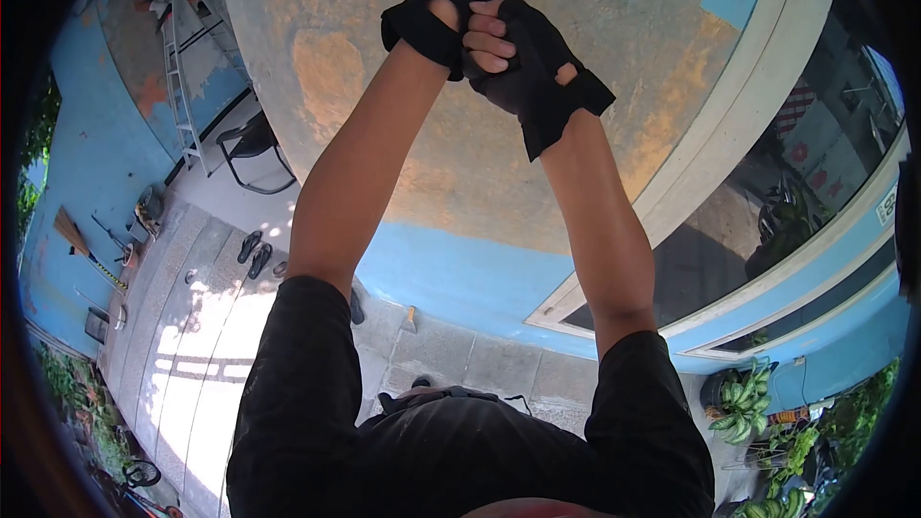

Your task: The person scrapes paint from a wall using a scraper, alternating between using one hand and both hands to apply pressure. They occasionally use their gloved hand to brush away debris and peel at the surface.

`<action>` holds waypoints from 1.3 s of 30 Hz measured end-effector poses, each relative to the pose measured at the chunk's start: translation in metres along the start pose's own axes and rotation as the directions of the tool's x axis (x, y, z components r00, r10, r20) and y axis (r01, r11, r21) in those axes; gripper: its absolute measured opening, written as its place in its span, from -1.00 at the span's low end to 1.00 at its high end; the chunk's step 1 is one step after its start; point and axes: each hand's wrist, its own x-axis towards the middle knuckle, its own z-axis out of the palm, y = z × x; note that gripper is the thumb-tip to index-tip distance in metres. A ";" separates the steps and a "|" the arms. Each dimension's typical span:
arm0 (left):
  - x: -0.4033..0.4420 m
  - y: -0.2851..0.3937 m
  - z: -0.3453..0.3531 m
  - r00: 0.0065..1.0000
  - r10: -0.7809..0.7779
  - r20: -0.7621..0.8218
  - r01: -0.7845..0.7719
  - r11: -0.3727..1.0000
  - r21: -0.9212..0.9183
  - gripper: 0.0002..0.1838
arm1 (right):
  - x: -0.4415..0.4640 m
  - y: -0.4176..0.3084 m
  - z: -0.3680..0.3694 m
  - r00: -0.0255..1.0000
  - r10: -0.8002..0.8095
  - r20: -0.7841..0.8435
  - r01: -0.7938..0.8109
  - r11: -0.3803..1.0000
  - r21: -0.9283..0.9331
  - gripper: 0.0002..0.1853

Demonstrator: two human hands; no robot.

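Both arms reach up toward a wall (499, 153) with blue paint and bare grey-orange patches. My left hand (456, 0), in a black fingerless glove, is closed near the top of the view around something I cannot make out; a small greyish tip shows beside its fingers. Just to its right and touching it, my right hand (504, 43) wears a matching glove, its fingers curled inward. What lies inside that grip is hidden. The edge of the blue paint is right above the hands.
A white-framed window (748, 221) borders the wall at right. At left stand an aluminium ladder (177, 77) and a black chair (251, 141). Sandals (254, 254) and a scraper-like tool (410, 319) lie on the paved floor. Potted plants (743, 403) stand at lower right.
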 end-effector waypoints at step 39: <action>0.028 0.017 -0.036 0.992 -0.051 -0.117 0.030 0.984 -0.176 -0.72 | 0.011 -0.001 0.013 1.000 0.001 0.006 -0.001 1.000 0.012 -0.73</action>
